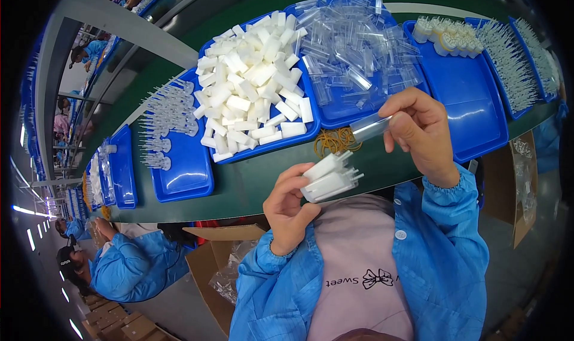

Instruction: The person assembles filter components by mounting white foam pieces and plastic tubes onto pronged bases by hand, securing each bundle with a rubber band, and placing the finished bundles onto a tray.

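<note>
Both curled, the left hand (292, 206) clasps white pieces (326, 180) while the right hand (417, 134) pinches a clear plastic piece (371, 128).

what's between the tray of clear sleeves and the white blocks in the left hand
Yellow rubber bands, on the green table, in the head view.

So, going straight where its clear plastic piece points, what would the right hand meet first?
Likely the tan rubber bands, left of the clear plastic piece in the right hand; depth is unclear.

Blue jacket (443, 263) over pale pink shirt (360, 242)
</note>
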Available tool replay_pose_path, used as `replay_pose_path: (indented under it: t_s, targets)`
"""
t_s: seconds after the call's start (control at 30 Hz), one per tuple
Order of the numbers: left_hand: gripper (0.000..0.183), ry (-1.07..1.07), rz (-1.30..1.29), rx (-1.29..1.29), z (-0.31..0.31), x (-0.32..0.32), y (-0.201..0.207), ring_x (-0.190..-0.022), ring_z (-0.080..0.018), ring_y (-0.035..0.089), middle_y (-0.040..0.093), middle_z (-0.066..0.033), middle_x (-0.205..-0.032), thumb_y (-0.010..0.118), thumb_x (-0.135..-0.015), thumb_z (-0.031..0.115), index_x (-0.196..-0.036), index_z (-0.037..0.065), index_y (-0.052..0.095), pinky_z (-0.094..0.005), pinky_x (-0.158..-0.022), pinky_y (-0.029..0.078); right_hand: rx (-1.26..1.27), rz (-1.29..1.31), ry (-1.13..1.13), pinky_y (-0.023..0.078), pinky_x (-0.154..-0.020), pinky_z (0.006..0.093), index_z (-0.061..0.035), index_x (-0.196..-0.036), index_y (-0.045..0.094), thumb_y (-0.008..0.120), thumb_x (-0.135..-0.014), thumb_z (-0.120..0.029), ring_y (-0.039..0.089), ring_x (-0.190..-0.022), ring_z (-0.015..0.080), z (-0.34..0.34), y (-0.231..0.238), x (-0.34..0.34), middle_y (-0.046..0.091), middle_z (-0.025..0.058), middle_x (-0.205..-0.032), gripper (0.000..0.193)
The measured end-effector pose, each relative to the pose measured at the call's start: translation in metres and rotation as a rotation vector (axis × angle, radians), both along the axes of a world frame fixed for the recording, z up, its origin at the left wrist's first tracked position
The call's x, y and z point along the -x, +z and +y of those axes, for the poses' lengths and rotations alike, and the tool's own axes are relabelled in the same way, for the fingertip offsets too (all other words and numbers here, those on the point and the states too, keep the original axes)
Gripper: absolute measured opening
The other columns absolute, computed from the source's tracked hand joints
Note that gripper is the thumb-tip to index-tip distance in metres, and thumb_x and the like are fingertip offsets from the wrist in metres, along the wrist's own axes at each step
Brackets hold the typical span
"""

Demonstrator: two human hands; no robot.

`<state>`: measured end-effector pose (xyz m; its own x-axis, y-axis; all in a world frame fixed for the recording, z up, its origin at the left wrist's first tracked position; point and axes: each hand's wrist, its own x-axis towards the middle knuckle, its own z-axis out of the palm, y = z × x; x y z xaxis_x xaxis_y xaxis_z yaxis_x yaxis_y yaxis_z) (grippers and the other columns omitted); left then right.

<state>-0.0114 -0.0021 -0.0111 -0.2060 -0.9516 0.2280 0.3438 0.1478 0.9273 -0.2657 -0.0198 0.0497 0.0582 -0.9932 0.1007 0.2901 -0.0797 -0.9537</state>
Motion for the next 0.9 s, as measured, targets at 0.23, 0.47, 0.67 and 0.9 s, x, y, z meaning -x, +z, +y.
replay_pose_path:
  t_s: [0.23,0.47,0.67,0.9]
  targets:
    - [0.046,-0.017,0.019,-0.052,0.006,0.005,0.011,-0.111,-0.025,0.055,0.051,-0.0214,-0.128,0.074,-0.08,0.008,-0.121,-0.003,0.056,-0.0344,-0.095,0.045,0.068,-0.077,-0.071,0.046,-0.059,0.0205,0.0002,-0.105,0.062,0.065,-0.088,-0.008,0.058,-0.065,0.0075,0.005,0.008,-0.021,0.062,0.0026,-0.081,0.02]
    - [0.053,0.112,-0.376,0.214,0.002,0.004,0.01,-0.113,-0.0248,0.05,0.05,-0.0164,-0.122,0.074,-0.076,0.004,-0.125,-0.006,0.055,-0.0334,-0.095,0.043,0.435,0.638,-0.236,0.041,-0.05,0.0244,0.0015,-0.081,0.064,0.068,-0.08,-0.006,0.054,-0.057,0.0133,0.007,0.009,-0.016,0.059,0.0072,-0.069,0.009]
    - [0.049,0.138,-0.273,0.155,0.003,0.003,0.011,-0.114,-0.0258,0.05,0.047,-0.0172,-0.126,0.072,-0.075,-0.001,-0.122,-0.006,0.057,-0.0347,-0.097,0.042,0.353,0.615,-0.202,0.04,-0.05,0.0241,0.0006,-0.078,0.064,0.067,-0.08,-0.005,0.053,-0.057,0.0115,0.008,0.006,-0.013,0.059,0.0059,-0.07,0.007]
    - [0.051,0.124,-0.295,0.197,0.004,0.005,0.013,-0.114,-0.0259,0.05,0.048,-0.0176,-0.125,0.072,-0.072,-0.004,-0.12,-0.006,0.057,-0.0351,-0.098,0.042,0.268,0.571,-0.126,0.04,-0.05,0.0242,0.0006,-0.078,0.063,0.067,-0.082,-0.006,0.053,-0.057,0.0106,0.008,0.003,-0.017,0.06,0.0055,-0.069,0.009]
